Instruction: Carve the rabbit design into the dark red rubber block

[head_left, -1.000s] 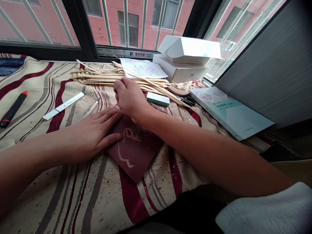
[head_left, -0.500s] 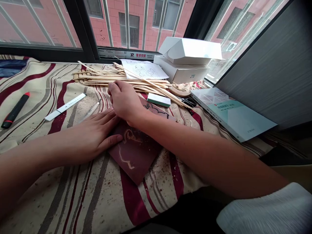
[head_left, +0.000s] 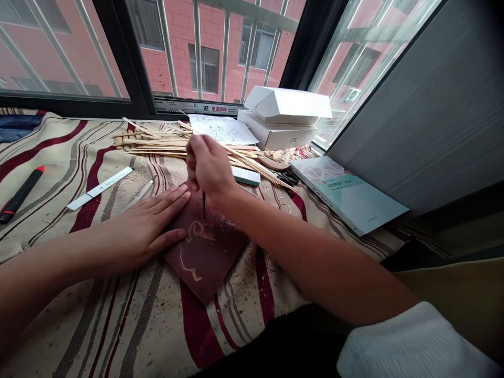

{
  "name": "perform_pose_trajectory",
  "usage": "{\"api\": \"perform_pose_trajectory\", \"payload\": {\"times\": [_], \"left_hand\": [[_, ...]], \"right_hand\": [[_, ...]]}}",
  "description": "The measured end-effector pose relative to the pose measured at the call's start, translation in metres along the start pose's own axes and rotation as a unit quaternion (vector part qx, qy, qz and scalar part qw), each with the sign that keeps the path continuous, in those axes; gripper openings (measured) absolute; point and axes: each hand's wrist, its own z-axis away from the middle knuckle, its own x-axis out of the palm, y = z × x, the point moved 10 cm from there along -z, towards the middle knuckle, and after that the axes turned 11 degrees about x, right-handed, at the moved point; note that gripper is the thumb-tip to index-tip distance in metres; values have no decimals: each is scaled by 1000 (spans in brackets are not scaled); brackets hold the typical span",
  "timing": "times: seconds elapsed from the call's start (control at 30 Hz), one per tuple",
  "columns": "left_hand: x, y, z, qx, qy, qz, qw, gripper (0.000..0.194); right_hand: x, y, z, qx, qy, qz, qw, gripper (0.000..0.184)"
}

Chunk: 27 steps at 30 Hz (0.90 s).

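We take as landmark one flat reddish-brown board (head_left: 208, 273), lying aslant on the cream, grey and maroon striped cloth (head_left: 153, 320), with pale curved marks and dark squiggles on its face.

Well left of the board, we list: one black stick-shaped tool with a red end (head_left: 21, 194); then one flat white strip with a thin dark band (head_left: 100, 188). Nearer the board: one slender pale pen-like tool (head_left: 142, 193), partly behind the left hand (head_left: 153, 223).

At the board's left edge, that hand: palm down, fingers stretched out flat across the edge, nothing seen in their grasp.

Behind the board: one heap of thin straw-coloured wooden strips (head_left: 157, 147).

Over the board's far part, the right hand (head_left: 210, 170): fingers curled tight around one slim dark-shafted tool (head_left: 203, 210), its shaft pointing down to the marked face; we cannot make out its handle.

Behind the board, further right: one white paper sheet with line drawings (head_left: 226, 128); one white-and-green oblong block (head_left: 248, 176); one white cardboard box (head_left: 291, 137).

Right of the board: one pair of black-handled scissors (head_left: 289, 178); one pale grey-and-green paperback book (head_left: 350, 194).
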Motion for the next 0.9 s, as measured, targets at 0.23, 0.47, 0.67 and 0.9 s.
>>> {"api": "perform_pose_trajectory", "payload": {"times": [0.23, 0.47, 0.67, 0.9], "left_hand": [[-7, 7, -10, -57, -46, 32, 997, 91], [-58, -31, 6, -122, -7, -32, 992, 72], [-82, -96, 52, -260, -63, -99, 959, 60], [-75, -84, 44, -264, -80, -99, 956, 53]], "right_hand": [[-98, -57, -5, -31, 17, 227, 973, 29], [-130, 0, -4, 5, 3, 525, 851, 16], [-110, 22, -3, -43, -104, 607, 786, 31], [-105, -5, 5, -110, -67, 573, 809, 45]]}}
